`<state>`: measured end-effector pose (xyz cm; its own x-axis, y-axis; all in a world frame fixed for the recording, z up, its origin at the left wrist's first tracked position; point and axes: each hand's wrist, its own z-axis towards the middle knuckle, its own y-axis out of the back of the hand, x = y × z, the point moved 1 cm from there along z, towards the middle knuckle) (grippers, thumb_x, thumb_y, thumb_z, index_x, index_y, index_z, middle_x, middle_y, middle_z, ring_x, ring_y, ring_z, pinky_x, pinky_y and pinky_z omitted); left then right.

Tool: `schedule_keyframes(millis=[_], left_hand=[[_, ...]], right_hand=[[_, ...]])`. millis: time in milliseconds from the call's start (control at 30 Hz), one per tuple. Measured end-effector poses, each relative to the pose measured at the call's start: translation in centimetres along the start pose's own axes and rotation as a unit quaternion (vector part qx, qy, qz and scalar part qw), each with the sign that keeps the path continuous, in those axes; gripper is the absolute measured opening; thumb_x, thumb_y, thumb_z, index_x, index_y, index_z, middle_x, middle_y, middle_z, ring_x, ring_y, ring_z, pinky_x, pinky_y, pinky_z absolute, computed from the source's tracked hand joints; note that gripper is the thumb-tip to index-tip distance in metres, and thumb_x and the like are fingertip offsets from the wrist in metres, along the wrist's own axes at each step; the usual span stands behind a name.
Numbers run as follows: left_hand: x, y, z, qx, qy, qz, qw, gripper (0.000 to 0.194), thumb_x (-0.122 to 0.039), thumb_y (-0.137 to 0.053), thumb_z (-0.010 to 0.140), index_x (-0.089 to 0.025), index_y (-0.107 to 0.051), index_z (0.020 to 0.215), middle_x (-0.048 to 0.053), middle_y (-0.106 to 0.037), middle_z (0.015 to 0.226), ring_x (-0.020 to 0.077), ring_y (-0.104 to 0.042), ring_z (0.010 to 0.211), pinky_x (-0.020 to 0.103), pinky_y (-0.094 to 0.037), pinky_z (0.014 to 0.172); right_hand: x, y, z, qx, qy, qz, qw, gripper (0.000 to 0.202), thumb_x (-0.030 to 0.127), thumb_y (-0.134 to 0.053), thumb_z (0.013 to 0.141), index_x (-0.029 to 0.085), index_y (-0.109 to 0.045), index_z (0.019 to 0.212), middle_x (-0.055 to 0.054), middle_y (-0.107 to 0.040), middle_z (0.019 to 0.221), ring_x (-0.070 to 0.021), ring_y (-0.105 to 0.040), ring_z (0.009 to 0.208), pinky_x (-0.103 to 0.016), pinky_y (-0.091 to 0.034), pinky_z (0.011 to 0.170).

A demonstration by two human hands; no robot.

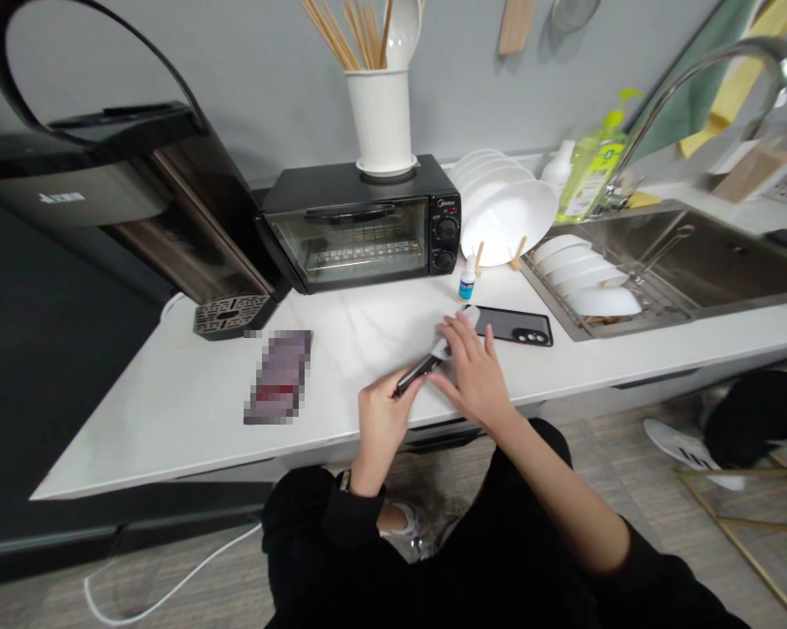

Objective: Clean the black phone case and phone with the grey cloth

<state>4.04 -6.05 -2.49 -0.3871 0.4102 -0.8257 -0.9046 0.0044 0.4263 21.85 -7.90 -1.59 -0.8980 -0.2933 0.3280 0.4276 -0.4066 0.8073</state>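
Over the counter's front edge, my left hand (383,415) is closed round a dark phone (414,374), which is tilted with its edge towards me. My right hand (472,367) presses a whitish cloth (443,349) against the far end of the phone, fingers bent round it. Just beyond my right hand, a black phone case (512,326) lies on the white counter (341,349). A small white bottle with a blue label (466,281) stands upright behind the case. To the left lies a blurred purple packet (280,377).
A black toaster oven (367,236) carries a white utensil holder (381,118). On the left stands a dark drink machine (189,210). White plates (509,218) and a sink (700,253) with stacked bowls (586,275) are at the right. A person's shoe (687,450) is on the floor.
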Motion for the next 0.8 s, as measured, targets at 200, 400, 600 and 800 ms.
schedule_keyframes(millis=[200,400,600,800], left_hand=[[1.2,0.3,-0.2,-0.007,-0.034,0.054,0.998,0.018,-0.026,-0.065,0.09,-0.017,-0.079,0.083,0.004,-0.076,0.07,0.0176,-0.067,0.061,0.026,-0.054,0.063],[0.7,0.2,-0.2,0.004,-0.027,0.038,0.999,0.021,-0.029,-0.064,0.094,-0.017,-0.079,0.085,0.004,-0.078,0.077,0.0177,-0.07,0.067,0.026,-0.055,0.068],[0.3,0.2,0.0,-0.012,-0.016,0.028,0.999,0.017,-0.022,-0.065,0.09,-0.017,-0.079,0.081,0.003,-0.078,0.074,0.0171,-0.07,0.066,0.024,-0.054,0.067],[0.6,0.2,0.0,-0.015,-0.012,0.036,0.999,0.019,-0.023,-0.066,0.091,-0.016,-0.077,0.076,0.002,-0.075,0.069,0.0163,-0.066,0.061,0.024,-0.051,0.062]], right_hand=[[3.7,-0.7,-1.3,0.043,0.118,0.033,0.992,0.087,0.073,-0.041,0.102,0.007,-0.038,0.159,-0.02,-0.042,0.167,-0.0365,-0.019,0.164,-0.065,-0.016,0.131],[1.4,-0.4,-0.6,0.02,0.093,0.032,0.995,0.08,0.068,-0.037,0.105,0.012,-0.033,0.163,-0.02,-0.049,0.163,-0.0336,-0.033,0.16,-0.062,-0.018,0.132],[2.2,-0.3,-0.9,0.043,0.114,0.025,0.992,0.091,0.074,-0.038,0.102,0.009,-0.026,0.166,-0.02,-0.037,0.17,-0.0358,-0.018,0.164,-0.064,-0.018,0.131],[1.4,0.3,-0.9,0.059,0.127,0.011,0.99,0.09,0.071,-0.037,0.104,0.013,-0.019,0.169,-0.017,-0.037,0.171,-0.0314,-0.026,0.163,-0.062,-0.015,0.133]])
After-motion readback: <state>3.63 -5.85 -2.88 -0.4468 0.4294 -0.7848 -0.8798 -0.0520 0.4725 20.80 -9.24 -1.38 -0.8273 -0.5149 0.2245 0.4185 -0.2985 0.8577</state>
